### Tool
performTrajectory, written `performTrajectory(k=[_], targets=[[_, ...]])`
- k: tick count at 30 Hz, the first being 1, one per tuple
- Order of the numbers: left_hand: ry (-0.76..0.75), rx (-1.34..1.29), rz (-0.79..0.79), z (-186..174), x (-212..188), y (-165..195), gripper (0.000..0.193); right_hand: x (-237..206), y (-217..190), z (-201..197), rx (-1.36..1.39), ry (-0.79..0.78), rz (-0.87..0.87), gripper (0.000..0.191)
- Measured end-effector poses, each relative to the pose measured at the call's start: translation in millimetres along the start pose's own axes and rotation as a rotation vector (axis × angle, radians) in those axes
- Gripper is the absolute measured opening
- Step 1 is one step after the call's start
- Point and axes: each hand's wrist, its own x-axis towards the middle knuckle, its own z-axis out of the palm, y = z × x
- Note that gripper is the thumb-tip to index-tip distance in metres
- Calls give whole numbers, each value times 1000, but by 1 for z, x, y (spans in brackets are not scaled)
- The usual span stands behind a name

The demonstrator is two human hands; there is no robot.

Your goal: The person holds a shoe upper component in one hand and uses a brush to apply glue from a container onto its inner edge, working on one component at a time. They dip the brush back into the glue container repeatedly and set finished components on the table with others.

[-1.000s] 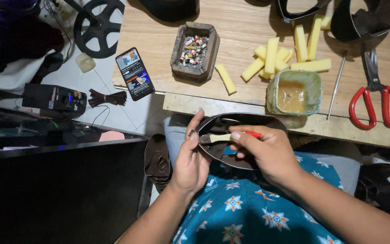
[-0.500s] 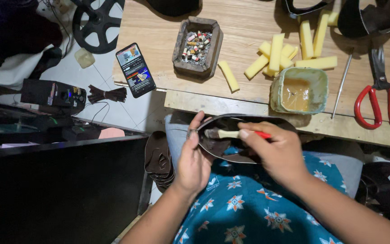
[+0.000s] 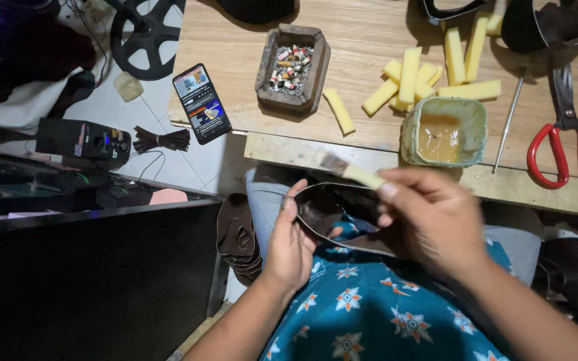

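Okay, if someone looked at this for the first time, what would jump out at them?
Probably the right hand at centre, lifting a small brush over a dark curved leather piece that the left hand steadies. Behind them on the wooden bench lie yellow foam sticks, a glue tub and red-handled scissors.

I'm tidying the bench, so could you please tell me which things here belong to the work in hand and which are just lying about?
In use:
left hand holding the dark curved leather piece
right hand with the small brush
tub of tan glue

Lying about:
phone
ashtray
yellow foam strips
red scissors
metal awl
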Motion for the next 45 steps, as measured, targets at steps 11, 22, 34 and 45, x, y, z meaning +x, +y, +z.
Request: performTrajectory(k=[11,22,34,45], targets=[[120,-69,-131,-7,6,8,59,36,-67,-62,-1616,256,-670,14],[61,-61,-28,-1,1,21,62,3,-70,-90,-1101,281,-244,32],[65,83,39,19,5,18,61,-5,-38,-31,-721,-271,85,31],[-7,516,189,8,-2,13,56,17,29,13,-571,-259,6,26]])
